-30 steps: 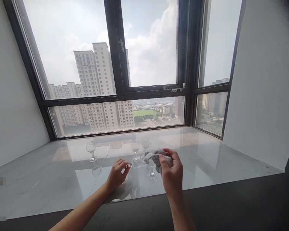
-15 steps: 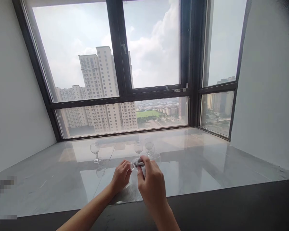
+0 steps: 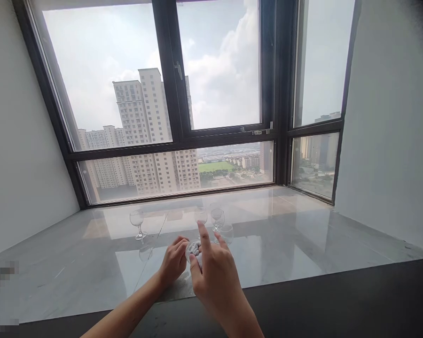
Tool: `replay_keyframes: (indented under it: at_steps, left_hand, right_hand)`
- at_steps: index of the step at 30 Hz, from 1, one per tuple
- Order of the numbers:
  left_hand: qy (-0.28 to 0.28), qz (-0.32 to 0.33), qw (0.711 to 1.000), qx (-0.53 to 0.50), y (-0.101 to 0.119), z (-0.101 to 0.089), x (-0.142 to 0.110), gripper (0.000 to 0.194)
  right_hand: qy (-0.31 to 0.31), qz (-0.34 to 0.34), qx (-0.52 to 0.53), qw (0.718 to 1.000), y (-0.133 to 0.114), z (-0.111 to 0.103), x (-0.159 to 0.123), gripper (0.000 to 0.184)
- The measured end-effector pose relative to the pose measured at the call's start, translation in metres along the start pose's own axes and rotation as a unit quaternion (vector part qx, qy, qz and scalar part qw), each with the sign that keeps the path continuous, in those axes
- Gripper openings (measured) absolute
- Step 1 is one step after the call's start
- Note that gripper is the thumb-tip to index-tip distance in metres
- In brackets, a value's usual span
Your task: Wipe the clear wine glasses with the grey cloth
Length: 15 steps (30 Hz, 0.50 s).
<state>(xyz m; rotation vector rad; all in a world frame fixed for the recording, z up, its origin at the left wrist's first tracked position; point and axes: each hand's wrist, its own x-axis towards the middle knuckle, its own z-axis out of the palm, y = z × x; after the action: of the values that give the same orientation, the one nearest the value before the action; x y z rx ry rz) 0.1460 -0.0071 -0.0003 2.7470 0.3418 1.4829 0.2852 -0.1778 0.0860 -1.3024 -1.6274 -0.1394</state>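
My left hand (image 3: 174, 260) is closed around a clear goblet (image 3: 188, 253), whose open mouth is turned toward me. A crumpled grey cloth (image 3: 194, 247) is stuffed inside the bowl. On the right, my right hand (image 3: 215, 267) presses at the cloth with its thumb and lower fingers, while its index finger points upward. Beyond the hands stand more stemmed glasses: one goblet (image 3: 217, 216) just past my right fingertips, another faint goblet (image 3: 200, 215) partly covered by my index finger, and a clear bowl (image 3: 226, 231) close to my right hand.
A single goblet (image 3: 137, 220) stands upright to the left on the glossy grey windowsill (image 3: 91, 263). Behind runs a dark window frame (image 3: 183, 147) with a handle. The sill's front edge drops off near my forearms, and white walls close both sides.
My right hand's index finger has lifted off the cloth and now points up. The cloth sits deeper in the goblet, which has turned its mouth more toward me. The view shifted slightly.
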Motion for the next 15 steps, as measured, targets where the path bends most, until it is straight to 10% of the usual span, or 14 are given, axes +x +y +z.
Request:
replay_keyframes:
  at_steps: [15]
  left_hand:
    - [-0.002, 0.071, 0.995, 0.070, 0.004, 0.000, 0.005, 0.023]
  right_hand:
    - [-0.201, 0.050, -0.026, 0.978, 0.002, 0.008, -0.013, 0.106]
